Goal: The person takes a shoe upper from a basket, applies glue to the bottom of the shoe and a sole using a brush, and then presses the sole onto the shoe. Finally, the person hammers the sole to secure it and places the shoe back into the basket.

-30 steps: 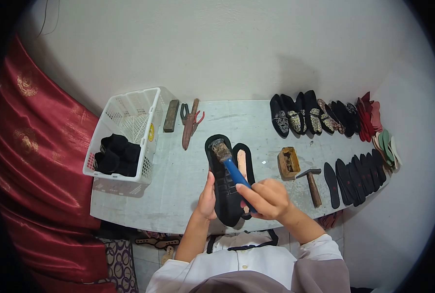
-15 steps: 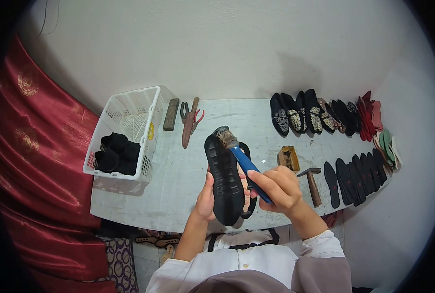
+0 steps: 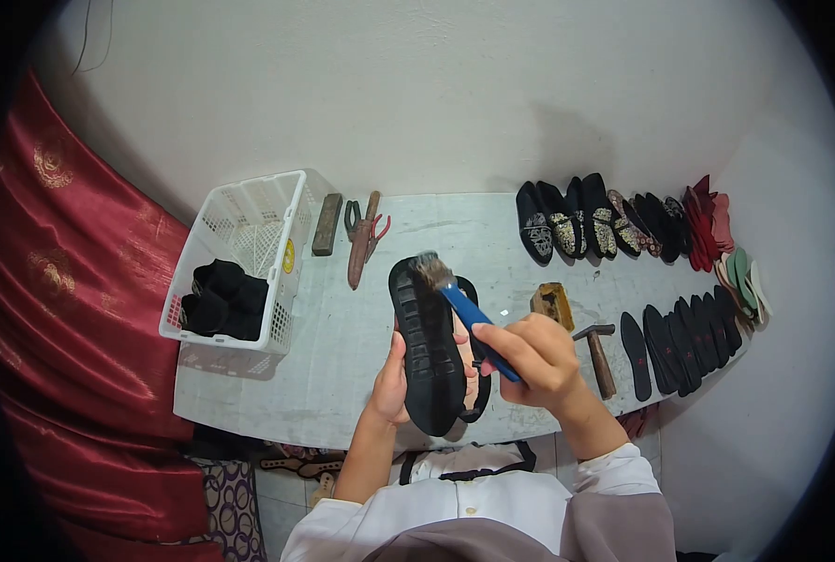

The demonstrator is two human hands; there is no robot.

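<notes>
In my left hand (image 3: 389,384) is a black shoe sole (image 3: 427,361), held upright with its ridged face towards me. The fingers wrap behind it and are partly hidden. A second black-edged piece (image 3: 475,405) shows behind the sole on the right; I cannot make out its kind. My right hand (image 3: 541,361) is closed around the blue handle of a brush (image 3: 469,309). The worn bristles meet the upper end of the sole, near its right edge.
A white basket (image 3: 281,281) holding black items (image 3: 225,300) stands left, beside a block (image 3: 326,225), pliers (image 3: 380,229) and a sheathed tool (image 3: 359,255). Right are a yellowish container (image 3: 552,304), a hammer (image 3: 601,361), several shoes (image 3: 567,220) and black insoles (image 3: 665,347).
The brush's bristles have shifted slightly down over the sole's upper end. The sole has moved a little to the left with my left hand. Both hands keep their grip.
</notes>
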